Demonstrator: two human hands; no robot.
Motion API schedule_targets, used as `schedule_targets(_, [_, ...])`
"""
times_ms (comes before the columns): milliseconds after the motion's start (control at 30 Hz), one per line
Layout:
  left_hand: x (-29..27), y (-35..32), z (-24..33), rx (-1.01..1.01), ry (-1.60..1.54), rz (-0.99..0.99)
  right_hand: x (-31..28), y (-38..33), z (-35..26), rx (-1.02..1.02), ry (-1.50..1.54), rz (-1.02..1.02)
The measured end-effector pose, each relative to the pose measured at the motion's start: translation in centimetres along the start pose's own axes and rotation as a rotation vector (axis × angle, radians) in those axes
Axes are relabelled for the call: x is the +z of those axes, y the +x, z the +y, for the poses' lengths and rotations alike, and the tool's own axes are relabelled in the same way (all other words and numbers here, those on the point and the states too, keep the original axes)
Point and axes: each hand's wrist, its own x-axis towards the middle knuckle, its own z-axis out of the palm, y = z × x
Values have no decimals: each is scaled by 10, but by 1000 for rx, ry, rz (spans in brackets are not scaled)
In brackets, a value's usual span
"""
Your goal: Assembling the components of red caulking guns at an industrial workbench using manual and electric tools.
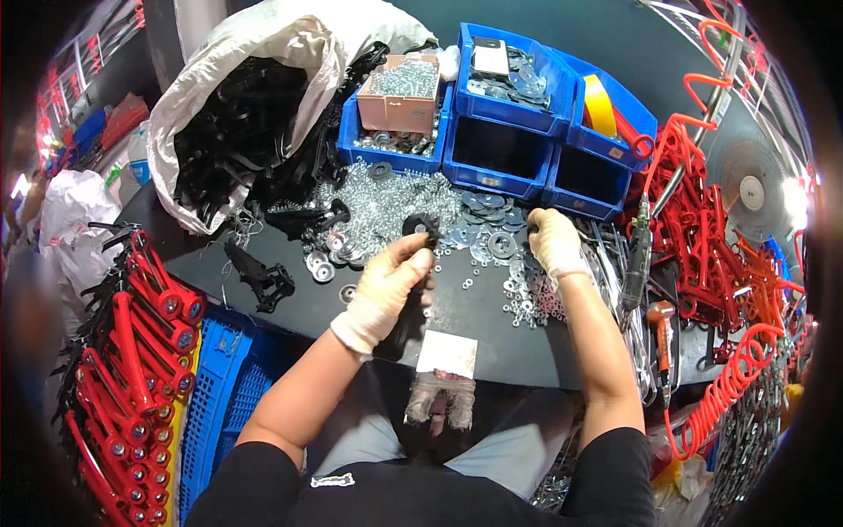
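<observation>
My left hand (386,288), in a pale glove with bare fingertips, is closed on a black plastic part (423,225) above the middle of the table. The part's upper end looks rounded; my fingers hide much of the rest. Farther right, my right hand (557,243), gloved alike, reaches down beside the large flat washers (500,245). Its fingers are curled together, with something dark at their tips that I cannot make out. Between the hands spreads a heap of small shiny metal pieces (399,204). Small nuts or rings (525,303) lie just below my right hand.
A white-topped block (446,353) wrapped in tape stands at the near edge. Blue bins (499,158) line the back. A white sack (198,97) holds black parts. Red parts (132,351) stack at left, more (694,246) at right. A power screwdriver (662,338) hangs on a coiled hose.
</observation>
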Motion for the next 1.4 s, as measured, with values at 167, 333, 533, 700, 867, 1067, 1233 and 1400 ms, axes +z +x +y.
schedule_targets(167, [19, -3, -5, 139, 225, 31, -36, -67, -98, 279, 1724, -117])
schedule_targets(333, [34, -18, -9, 361, 387, 34, -39, -112, -134, 382, 2136, 80])
schedule_targets(533, [31, -28, -13, 645, 793, 96, -32, -124, -137, 354, 2361, 38])
schedule_targets(700, [9, -26, -12, 674, 910, 34, -41, -102, -103, 382, 1953, -453])
schedule_targets(867, [5, -24, -19, 447, 580, 89, 8, -43, 5, 250, 247, -186])
schedule_targets(1067, [22, -19, -28, 370, 313, 43, 20, -47, 8, 443, 1273, -28])
schedule_targets(1233, [24, -38, -16, 288, 131, 72, -78, -123, -130, 443, 1945, -85])
schedule_targets(1400, [38, -42, -16, 268, 187, 47, -104, -147, -137, 359, 2081, -260])
